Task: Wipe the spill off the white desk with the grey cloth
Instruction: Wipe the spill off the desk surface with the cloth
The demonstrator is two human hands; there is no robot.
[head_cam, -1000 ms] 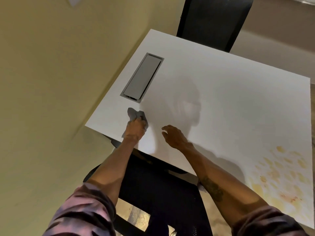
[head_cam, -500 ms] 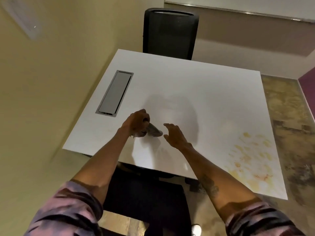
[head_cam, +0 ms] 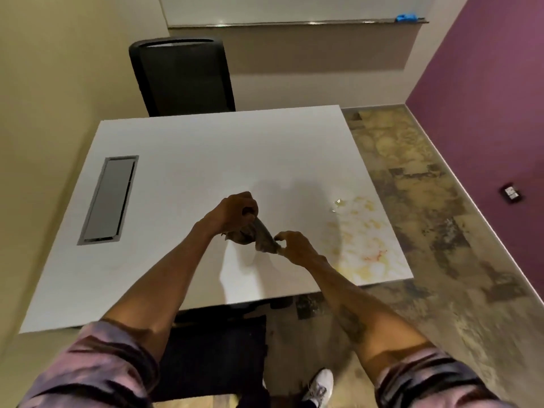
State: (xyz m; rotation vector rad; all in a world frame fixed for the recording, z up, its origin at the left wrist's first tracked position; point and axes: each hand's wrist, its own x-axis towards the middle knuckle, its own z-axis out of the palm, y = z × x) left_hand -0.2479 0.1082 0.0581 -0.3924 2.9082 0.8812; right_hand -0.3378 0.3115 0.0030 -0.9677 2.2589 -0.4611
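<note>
since the earlier frame the view had been swung right, so that the spill, then at the picture's right edge, was brought nearer the middle, on the near right part of the desk. the cloth, earlier pressed on the desk by the left hand alone, was now lifted above it and stretched between both hands. the left hand was closed round one end; the right hand, earlier open and empty, was pinched on the other. no wiping of the spill was yet shown. by judgement, the cloth should be folded into a flat pad, laid on the spill's outer edge and drawn inward, so that nothing is pushed off the desk.
</note>
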